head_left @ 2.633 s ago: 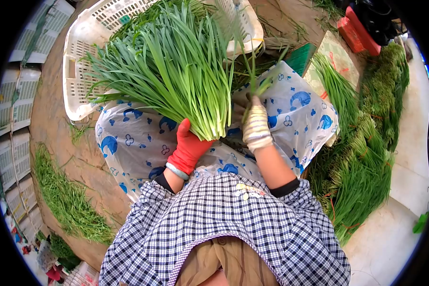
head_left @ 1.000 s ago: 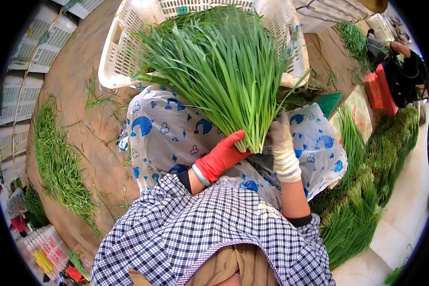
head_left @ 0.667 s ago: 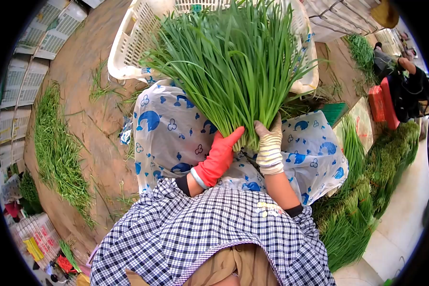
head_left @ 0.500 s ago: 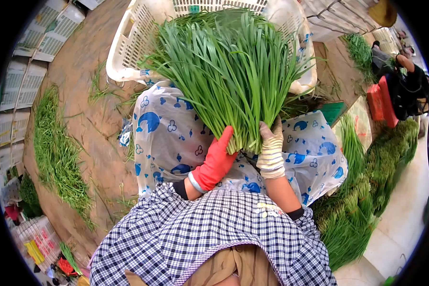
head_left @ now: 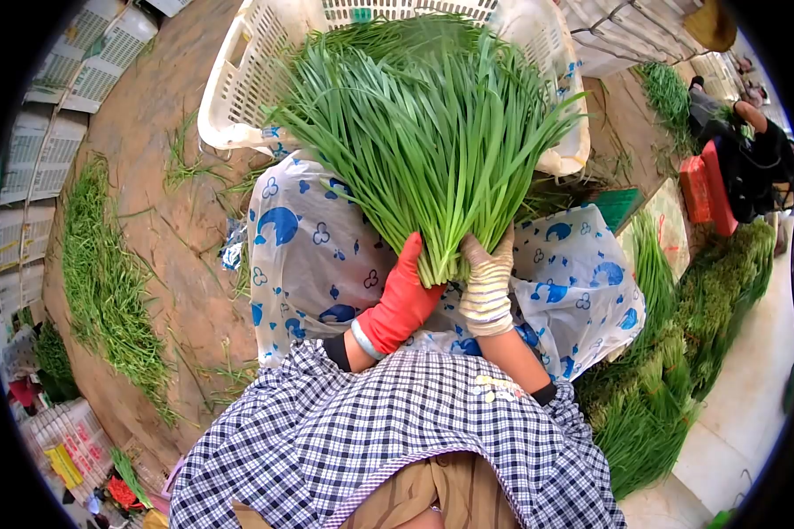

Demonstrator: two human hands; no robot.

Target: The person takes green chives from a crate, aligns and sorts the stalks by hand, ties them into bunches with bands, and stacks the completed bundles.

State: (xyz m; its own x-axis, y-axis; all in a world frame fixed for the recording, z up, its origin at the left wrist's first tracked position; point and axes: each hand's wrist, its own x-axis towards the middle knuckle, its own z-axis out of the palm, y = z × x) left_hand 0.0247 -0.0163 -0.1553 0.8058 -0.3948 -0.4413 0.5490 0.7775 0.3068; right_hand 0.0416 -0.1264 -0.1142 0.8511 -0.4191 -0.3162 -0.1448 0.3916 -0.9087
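Observation:
A thick bunch of garlic chives (head_left: 441, 150) is held between both hands, its pale cut ends toward me and its green leaves fanned out over the basket. My left hand (head_left: 401, 295), in a red glove, is closed around the left side of the stems. My right hand (head_left: 488, 282), in a striped knit glove, grips their right side, thumb on top. Beneath the hands, a plastic sheet (head_left: 318, 238) with blue dolphin prints covers my lap. The white plastic basket (head_left: 225, 115) ahead of me has more greens inside, partly hidden by the bunch.
Loose chives (head_left: 106, 282) lie in a long heap on the brown floor to the left. Tied bunches (head_left: 662, 388) are lined up on the right. White crates (head_left: 40, 159) stand along the left side. A person in dark clothes (head_left: 759, 167) is at the far right beside a red stool (head_left: 710, 189).
My right hand has moved left toward the red glove, bringing the stem ends closer together. The leaves have shifted slightly to the right.

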